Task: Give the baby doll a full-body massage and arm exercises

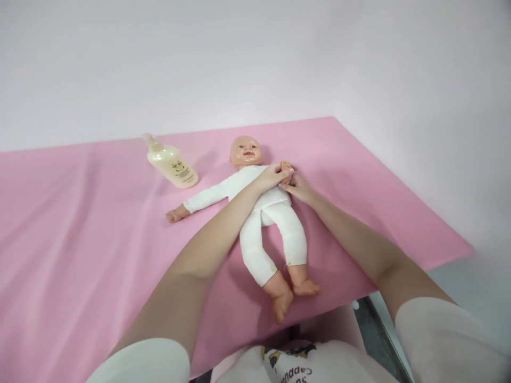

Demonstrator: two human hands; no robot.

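A baby doll with a white cloth body and bare plastic head, hands and feet lies on its back on a pink cloth. My left hand reaches across the doll's chest, its fingers closed on the doll's hand. From the other side my right hand grips the same doll hand, thumb and fingers bent around it. Both my hands touch or nearly touch there, and some fingertips are hidden. The doll's other arm stretches out to the left.
A pump bottle of pale yellow liquid stands left of the doll's head. A white wall rises behind the table. The pink cloth hangs over the near edge, close to my body.
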